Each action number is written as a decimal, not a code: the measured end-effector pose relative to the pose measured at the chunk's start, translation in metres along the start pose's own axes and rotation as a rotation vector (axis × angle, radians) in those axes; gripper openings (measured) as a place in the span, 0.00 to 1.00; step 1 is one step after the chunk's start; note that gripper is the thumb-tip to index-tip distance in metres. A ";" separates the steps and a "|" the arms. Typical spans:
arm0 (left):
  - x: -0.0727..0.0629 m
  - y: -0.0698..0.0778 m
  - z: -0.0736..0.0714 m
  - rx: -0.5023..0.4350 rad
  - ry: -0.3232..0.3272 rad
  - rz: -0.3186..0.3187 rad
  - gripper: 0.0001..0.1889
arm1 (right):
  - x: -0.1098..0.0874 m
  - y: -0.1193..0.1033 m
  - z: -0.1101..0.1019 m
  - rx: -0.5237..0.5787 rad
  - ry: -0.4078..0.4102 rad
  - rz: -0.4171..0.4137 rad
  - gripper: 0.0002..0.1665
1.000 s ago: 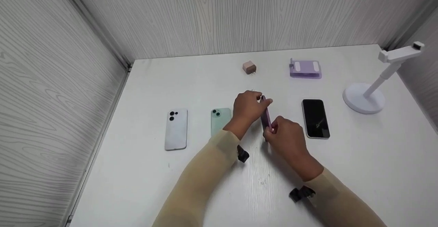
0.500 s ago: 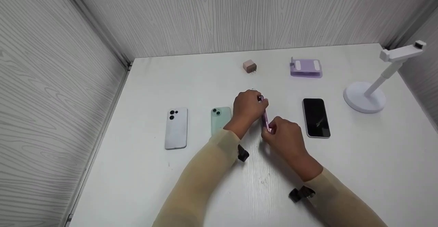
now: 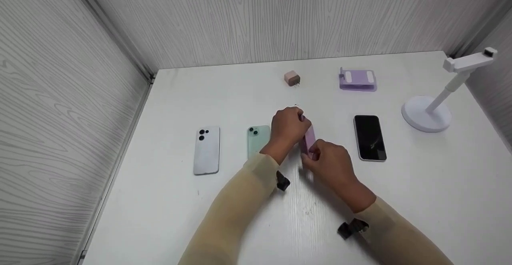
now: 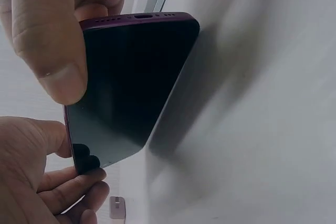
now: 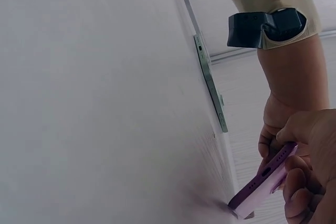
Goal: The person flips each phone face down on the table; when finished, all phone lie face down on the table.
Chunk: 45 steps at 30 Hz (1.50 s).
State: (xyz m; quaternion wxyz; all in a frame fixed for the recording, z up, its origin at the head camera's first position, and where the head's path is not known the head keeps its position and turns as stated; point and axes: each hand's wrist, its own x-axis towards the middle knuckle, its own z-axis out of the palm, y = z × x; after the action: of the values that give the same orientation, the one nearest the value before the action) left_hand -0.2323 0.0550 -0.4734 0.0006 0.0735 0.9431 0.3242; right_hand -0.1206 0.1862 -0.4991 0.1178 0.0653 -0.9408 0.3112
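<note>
Both hands hold a smartphone with a purple back (image 3: 309, 140) by its edges in the middle of the white table. My left hand (image 3: 289, 126) grips the far end, and my right hand (image 3: 331, 162) pinches the near end. The phone stands tilted on a long edge; in the left wrist view its dark screen (image 4: 128, 85) shows, with the right thumb on its edge. Its port end (image 5: 265, 174) faces the right wrist camera. A mint green phone (image 3: 258, 140) lies back up just left of my left hand, partly hidden by that arm.
Left lies a white phone (image 3: 207, 151) back up. Right lies a phone with a black screen (image 3: 369, 138). Farther back are a pink-brown charger plug (image 3: 292, 78) and a folded purple stand (image 3: 358, 80). A white stand with a round base (image 3: 426, 114) rises at the right.
The purple phone has tipped over so that more of its purple back shows. Both hands have shifted slightly left with it. The other items have not moved.
</note>
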 end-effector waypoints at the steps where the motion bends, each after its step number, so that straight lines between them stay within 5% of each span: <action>1: 0.000 -0.001 0.000 -0.008 0.000 0.002 0.07 | 0.000 0.001 0.000 0.001 -0.008 0.000 0.14; 7: -0.001 -0.001 -0.002 -0.064 -0.015 -0.003 0.14 | 0.000 0.001 -0.002 0.012 -0.072 0.036 0.20; 26: -0.003 -0.011 -0.004 -0.111 0.002 -0.013 0.13 | -0.005 0.020 -0.008 -0.047 -0.182 0.082 0.32; 34: -0.006 -0.014 -0.001 -0.102 -0.043 -0.021 0.15 | -0.009 0.037 -0.016 -0.100 -0.237 0.076 0.34; 45: -0.006 -0.021 0.002 -0.110 -0.164 0.010 0.18 | -0.006 0.047 -0.020 -0.030 -0.308 0.129 0.36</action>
State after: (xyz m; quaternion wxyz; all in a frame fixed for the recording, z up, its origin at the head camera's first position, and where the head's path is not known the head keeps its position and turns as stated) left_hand -0.2290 0.0388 -0.4878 0.0805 0.1042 0.9203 0.3685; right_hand -0.1206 0.2357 -0.5117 -0.0472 0.0499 -0.9544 0.2906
